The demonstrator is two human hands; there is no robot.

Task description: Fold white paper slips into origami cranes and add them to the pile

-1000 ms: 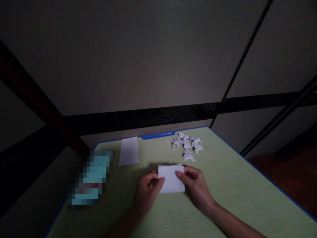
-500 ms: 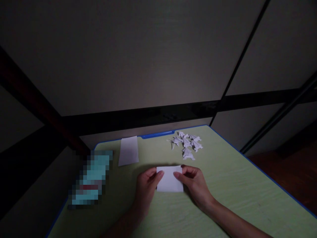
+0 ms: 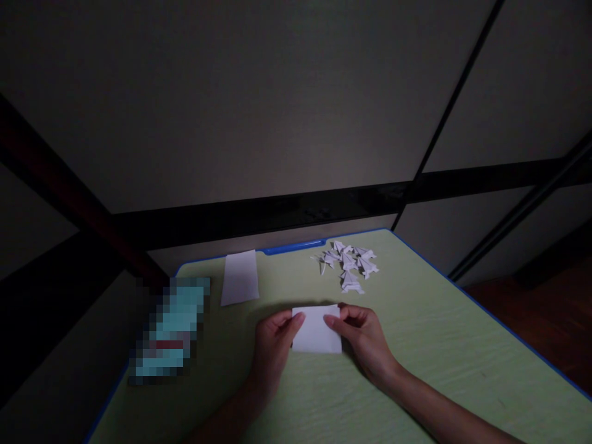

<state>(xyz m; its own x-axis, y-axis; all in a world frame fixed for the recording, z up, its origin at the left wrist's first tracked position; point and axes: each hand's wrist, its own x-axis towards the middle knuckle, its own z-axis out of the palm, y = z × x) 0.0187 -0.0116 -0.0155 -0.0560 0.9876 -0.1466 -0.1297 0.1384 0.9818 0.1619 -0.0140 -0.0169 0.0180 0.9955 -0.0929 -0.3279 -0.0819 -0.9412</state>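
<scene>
A folded white sheet of paper [image 3: 316, 330] lies on the pale green table [image 3: 416, 345], and both my hands hold it. My left hand [image 3: 275, 345] pinches its left edge with thumb and fingers. My right hand [image 3: 361, 336] pinches its upper right part, thumb on top. Beyond the sheet, a pile of several small folded white paper figures [image 3: 348, 265] rests near the table's far edge.
A second white sheet [image 3: 240, 277] lies flat at the far left of the table. A blurred teal object [image 3: 169, 330] sits at the left edge. The table has a blue rim [image 3: 291, 249]. Dark panelled wall and floor surround it.
The sheet has got shorter between my hands as its far edge came toward me. Both hands stayed on it with small finger shifts. The view drifted slightly.
</scene>
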